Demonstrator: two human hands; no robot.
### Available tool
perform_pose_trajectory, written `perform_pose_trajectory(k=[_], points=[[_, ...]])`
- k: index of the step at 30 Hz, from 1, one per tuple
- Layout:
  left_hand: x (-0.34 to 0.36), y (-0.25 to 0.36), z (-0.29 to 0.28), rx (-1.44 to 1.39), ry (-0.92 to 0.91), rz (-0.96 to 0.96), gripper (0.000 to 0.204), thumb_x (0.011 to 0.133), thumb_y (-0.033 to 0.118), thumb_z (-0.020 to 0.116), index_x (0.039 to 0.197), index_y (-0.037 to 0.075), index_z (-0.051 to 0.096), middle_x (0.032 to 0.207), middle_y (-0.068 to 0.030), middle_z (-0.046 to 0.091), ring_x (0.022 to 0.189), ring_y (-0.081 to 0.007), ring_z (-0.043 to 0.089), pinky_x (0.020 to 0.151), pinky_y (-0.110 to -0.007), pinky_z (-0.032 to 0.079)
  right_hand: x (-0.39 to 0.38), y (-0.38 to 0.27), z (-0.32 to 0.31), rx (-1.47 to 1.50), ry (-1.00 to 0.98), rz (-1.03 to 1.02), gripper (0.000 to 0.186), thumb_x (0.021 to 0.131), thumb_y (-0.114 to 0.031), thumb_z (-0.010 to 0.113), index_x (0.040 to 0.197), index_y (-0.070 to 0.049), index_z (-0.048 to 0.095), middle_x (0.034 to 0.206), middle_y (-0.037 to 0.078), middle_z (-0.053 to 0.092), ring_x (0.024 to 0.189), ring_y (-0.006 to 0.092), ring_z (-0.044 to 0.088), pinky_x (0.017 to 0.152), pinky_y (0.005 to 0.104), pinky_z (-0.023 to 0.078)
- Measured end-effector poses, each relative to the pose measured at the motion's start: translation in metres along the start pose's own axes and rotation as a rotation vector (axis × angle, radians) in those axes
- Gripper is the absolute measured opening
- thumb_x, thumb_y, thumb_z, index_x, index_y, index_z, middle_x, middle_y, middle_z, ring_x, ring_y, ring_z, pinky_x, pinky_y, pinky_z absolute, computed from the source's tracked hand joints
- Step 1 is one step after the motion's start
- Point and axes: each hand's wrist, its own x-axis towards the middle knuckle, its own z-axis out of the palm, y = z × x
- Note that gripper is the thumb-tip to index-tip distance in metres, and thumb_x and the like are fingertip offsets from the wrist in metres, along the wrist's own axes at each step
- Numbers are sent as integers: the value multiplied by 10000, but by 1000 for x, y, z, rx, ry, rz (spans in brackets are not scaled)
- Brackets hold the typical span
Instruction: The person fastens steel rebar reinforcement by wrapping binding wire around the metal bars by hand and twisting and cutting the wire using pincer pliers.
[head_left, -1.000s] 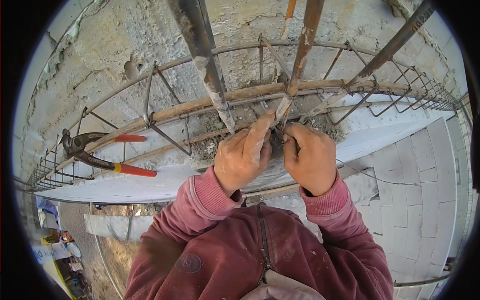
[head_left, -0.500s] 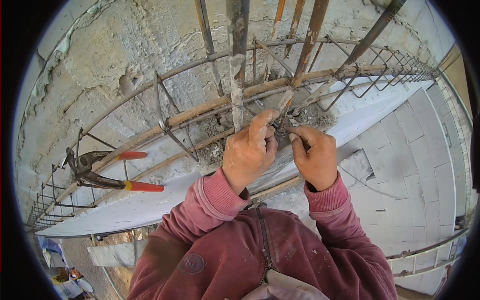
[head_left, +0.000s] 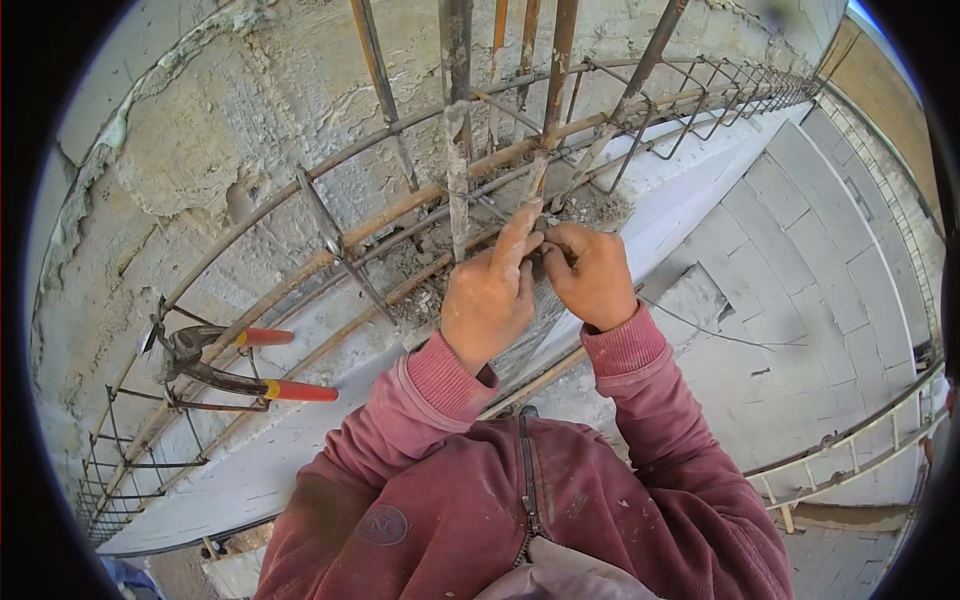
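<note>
My left hand is beside an upright rebar rod, its index finger stretched along the bars and its other fingers curled; what they grip is hidden. Close against it, my right hand pinches thumb and fingers together at the base of the rebar. Thin tie wire trails out to the right from behind my right wrist, seemingly from that closed hand. At left, a pair of end-cutting pincers with red and yellow handles rests on the rebar cage, away from both hands.
The long rebar cage curves along a rough plastered wall, with several upright rods rising from it. Loose rubble lies among the bars. A white board runs along the near side, and grey paving blocks cover the right.
My right hand has come in against my left, where a small gap was before. The view has shifted, so the rods appear farther left. More of the trailing wire shows.
</note>
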Motion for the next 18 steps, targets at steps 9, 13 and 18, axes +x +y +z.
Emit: perform_pose_trajectory(k=[9, 13, 18], points=[[-2, 5, -6, 227, -66, -108, 395, 740, -89, 493, 1131, -36, 494, 1117, -206, 532, 1005, -362, 540, 860, -370, 448, 8, 27, -7, 327, -127, 123, 124, 753, -43, 584, 835, 24, 649, 694, 49, 628, 657, 87, 551, 614, 230, 440], [-7, -2, -11, 281, -117, 43, 397, 699, -46, 517, 1095, -35, 540, 1123, -194, 525, 998, -335, 542, 824, -380, 470, 11, 29, -6, 347, -130, 108, 116, 752, -54, 593, 824, 16, 651, 685, 55, 626, 650, 93, 554, 616, 231, 441], [-6, -1, -19, 355, -220, 127, 327, 705, -32, 520, 1017, 11, 605, 1000, -120, 589, 829, -305, 601, 700, -365, 501, 0, 15, -9, 271, -91, 120, 94, 751, -48, 600, 806, 12, 647, 624, 37, 589, 581, 82, 514, 551, 234, 419]])
